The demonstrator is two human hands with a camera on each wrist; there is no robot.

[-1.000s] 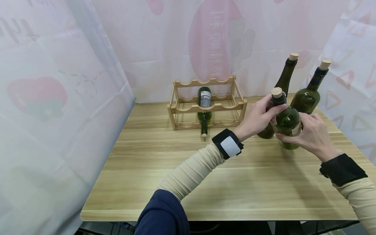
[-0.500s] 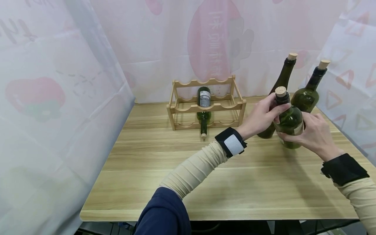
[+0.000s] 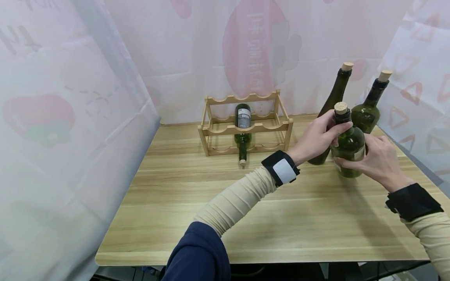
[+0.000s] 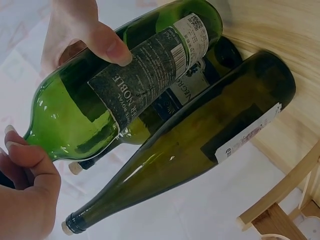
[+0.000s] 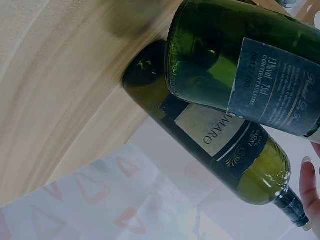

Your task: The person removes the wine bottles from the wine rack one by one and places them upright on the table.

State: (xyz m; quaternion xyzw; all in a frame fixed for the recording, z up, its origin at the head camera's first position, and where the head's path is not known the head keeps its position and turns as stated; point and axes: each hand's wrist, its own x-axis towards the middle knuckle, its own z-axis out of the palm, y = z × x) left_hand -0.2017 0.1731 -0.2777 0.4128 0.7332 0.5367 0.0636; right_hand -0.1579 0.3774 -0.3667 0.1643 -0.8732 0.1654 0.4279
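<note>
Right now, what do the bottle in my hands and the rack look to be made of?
The bottle looks like glossy green glass: see-through, with bright highlights. The rack seems pale wood, smooth, perhaps unvarnished, by its matte tan bars.

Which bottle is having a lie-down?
The rack bottle, lying in the wooden rack with its cork poking out the front. The other three point their corks up: the held bottle, the slim bottle and the rightmost bottle.

The head view faces forward and down; both wrist views, much closer, share the foremost labelled green glass bottle [image 4: 140,87].
</note>
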